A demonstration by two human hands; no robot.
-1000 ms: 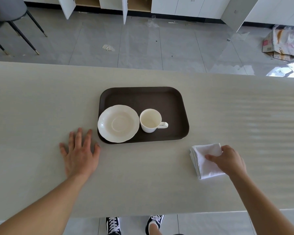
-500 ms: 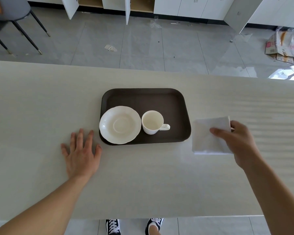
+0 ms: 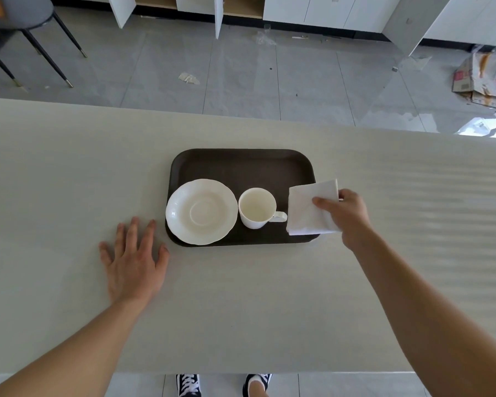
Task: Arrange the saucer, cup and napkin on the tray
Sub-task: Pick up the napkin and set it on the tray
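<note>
Setting the napkin (image 3: 309,209) down is the step we judge to be in hand: our right hand (image 3: 348,214) has a closed pinch grip on the folded white napkin, thumb on top and fingers beneath, holding it over the right end of the brown tray (image 3: 241,164), with its right edge overhanging the tray's rim. Whether it rests on the tray or hangs just above it we cannot tell. The saucer (image 3: 201,212) sits at the tray's left end, slightly overlapping the near-left rim, and the cup (image 3: 257,208) stands upright just beside it, handle pointing toward the napkin and nearly touching it. Our left hand (image 3: 133,260) lies flat and open on the counter (image 3: 69,181), holding nothing, close to the tray's near-left corner. We recommend shifting the napkin a little leftward and away from the handle, laying it flat inside the rim with its folds square, then releasing without dragging; knocking the cup handle is the chief risk.
</note>
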